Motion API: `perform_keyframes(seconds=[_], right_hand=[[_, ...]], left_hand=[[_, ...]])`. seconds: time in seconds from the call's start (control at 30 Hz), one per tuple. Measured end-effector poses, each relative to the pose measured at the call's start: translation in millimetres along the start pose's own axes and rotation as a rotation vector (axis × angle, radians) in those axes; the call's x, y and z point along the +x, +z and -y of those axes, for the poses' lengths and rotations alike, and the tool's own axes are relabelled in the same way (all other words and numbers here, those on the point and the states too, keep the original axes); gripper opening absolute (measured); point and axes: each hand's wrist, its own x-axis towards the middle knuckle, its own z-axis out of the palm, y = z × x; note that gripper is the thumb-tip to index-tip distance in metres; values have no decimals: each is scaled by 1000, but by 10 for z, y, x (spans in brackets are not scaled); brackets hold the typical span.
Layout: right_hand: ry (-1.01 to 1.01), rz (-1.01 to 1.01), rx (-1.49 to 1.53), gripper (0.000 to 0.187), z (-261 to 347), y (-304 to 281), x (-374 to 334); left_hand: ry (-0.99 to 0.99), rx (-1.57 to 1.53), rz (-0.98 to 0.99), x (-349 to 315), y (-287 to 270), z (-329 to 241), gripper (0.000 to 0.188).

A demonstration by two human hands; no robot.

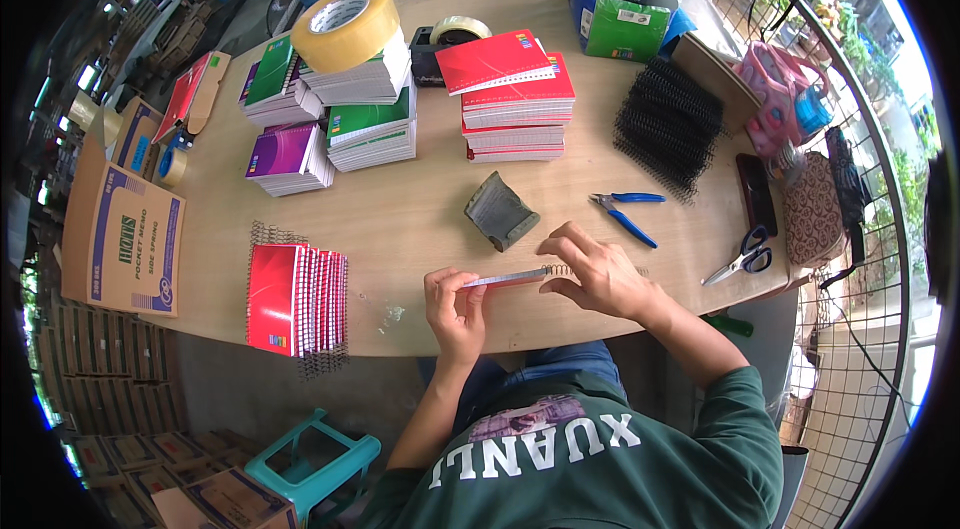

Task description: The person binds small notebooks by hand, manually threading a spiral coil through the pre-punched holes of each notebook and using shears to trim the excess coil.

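My left hand (457, 314) pinches a small notebook (505, 279) with a red cover, held nearly edge-on above the table's near edge. A thin spiral coil (557, 270) sticks out from the notebook's right end and runs under my right hand (605, 274). My right fingers and thumb curl around that coil; their exact contact with it is partly hidden. Just beyond my hands lies a dark grey curved piece (501, 212). Blue-handled cutting pliers (630, 214) rest to the right of it.
Stacked notebooks (515, 114) and a big tape roll (345, 26) stand at the back. Red coil-bound notebooks (275, 299) lie left. Black coils (670, 124), scissors (742, 257), a phone (756, 194) and a patterned pouch (815, 209) are right. A carton (130, 239) is far left.
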Motion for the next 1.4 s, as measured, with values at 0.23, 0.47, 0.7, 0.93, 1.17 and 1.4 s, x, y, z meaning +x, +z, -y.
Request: perform_keyframes(seconds=[0.23,0.47,0.7,0.93,1.17,1.4], right_hand=[[-275,13,-175,26,-164,76,36],[397,205,-414,66,-48,232,938],[-93,275,-511,67,-448,444,964],[8,57,-97,42,-446,248,696],[24,422,696,38,-539,-267,325],[51,272,598,38,-586,-315,214]], left_hand=[[3,6,2,-7,-6,19,18],[38,-1,50,-10,-6,-20,34],[22,131,-22,-14,-194,132,49],[92,117,53,152,-65,94,62],[59,26,126,169,71,114,65],[65,44,106,211,124,42,63]])
